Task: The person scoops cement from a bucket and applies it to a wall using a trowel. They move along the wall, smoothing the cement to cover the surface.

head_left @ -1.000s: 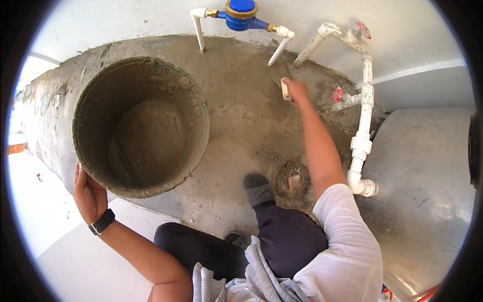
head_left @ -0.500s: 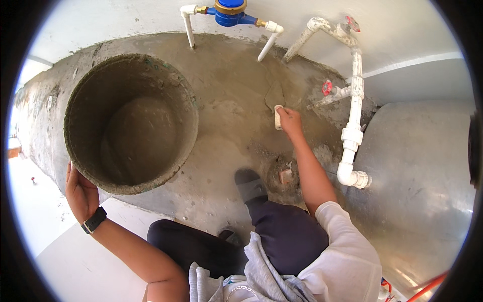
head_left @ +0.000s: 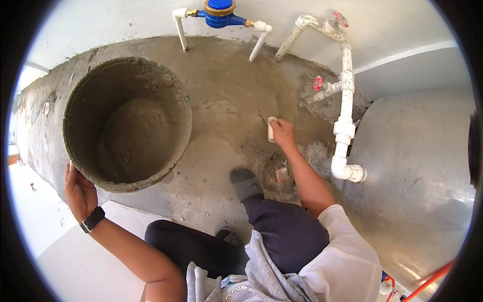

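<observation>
My left hand (head_left: 80, 191), with a black watch at the wrist, holds the outer lower-left side of a large cement-coated bucket (head_left: 75, 131), whose inside shows grey residue over its bottom. My right hand (head_left: 284, 133) grips the pale handle (head_left: 271, 129) of a trowel on the wet grey cement surface (head_left: 226, 95); the blade blends into the cement and is hard to make out. Just below that hand is a rough hollow with a reddish brick piece (head_left: 281, 174) in it.
A blue water meter (head_left: 216, 17) on white pipes stands along the back wall. White pipework (head_left: 344, 126) with red valve handles (head_left: 317, 83) runs at the right, beside a large metal tank (head_left: 412, 166). My slippered foot (head_left: 241, 183) rests mid-floor. A white ledge (head_left: 95, 241) lies lower left.
My right hand has moved down and toward me, away from the meter's pipe, drawing the trowel over the cement. My left hand stays on the bucket; the whole view has shifted slightly.
</observation>
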